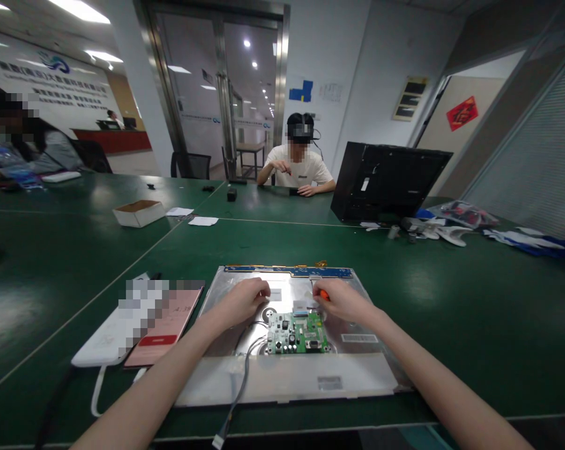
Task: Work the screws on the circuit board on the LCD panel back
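A silver metal display panel [357, 375] lies back-up on the green table in front of me. A green circuit board [297, 333] sits on its middle, with a grey cable [239, 387] running off the near edge. My left hand [245, 299] rests on the panel just left of the board, fingers curled under. My right hand [339, 299] is closed around an orange-handled tool [324, 294] above the board's top right corner; only a bit of the handle shows. A blue strip board [287, 271] runs along the panel's far edge.
A white power bank [105, 342] and a phone [167, 331] lie left of the panel. A black monitor shell [385, 181] stands at the back right beside plastic bags [465, 215]. A white box [139, 212] sits far left. One person sits across the table, another at far left.
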Motion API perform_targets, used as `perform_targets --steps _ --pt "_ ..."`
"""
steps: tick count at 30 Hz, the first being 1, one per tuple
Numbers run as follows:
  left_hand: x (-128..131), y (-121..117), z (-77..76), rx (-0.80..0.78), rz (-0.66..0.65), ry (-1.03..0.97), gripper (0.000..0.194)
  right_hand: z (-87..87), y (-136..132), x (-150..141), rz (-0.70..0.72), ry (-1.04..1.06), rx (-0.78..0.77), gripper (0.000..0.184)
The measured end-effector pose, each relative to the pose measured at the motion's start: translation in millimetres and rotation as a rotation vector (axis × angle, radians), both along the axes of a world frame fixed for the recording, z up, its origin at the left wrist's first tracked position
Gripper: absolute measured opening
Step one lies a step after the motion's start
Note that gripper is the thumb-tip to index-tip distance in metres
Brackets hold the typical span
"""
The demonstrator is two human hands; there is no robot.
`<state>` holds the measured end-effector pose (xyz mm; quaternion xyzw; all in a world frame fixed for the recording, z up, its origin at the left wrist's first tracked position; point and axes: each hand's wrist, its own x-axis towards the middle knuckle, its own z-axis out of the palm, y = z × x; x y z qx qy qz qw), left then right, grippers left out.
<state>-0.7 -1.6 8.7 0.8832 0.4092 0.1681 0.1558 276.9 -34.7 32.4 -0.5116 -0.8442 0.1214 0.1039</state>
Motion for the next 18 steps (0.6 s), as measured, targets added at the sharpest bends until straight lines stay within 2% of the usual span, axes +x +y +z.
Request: perform_targets --steps 4,9,13,18 --pt "1.1 3.2 -6.8 -0.002 0.023 -0.012 0.014 5.6 12.0 -36.4 0.070 0.008 0.000 0.012" --pt "1.2 4.3 -8.4 -0.001 0.031 -0.035 0.014 -4.3 34.2 -71.6 0.173 0.002 -0.021 0.015" --pt "0.0 3.9 -8.9 0.001 0.030 -0.038 0.014 -10.2 40.1 -81.6 0.207 0.005 -0.030 0.022" --pt "-1.5 3.8 -7.7 0.010 0.040 -0.047 0.013 -6.3 41.1 -81.0 0.200 0.018 -0.027 0.022"
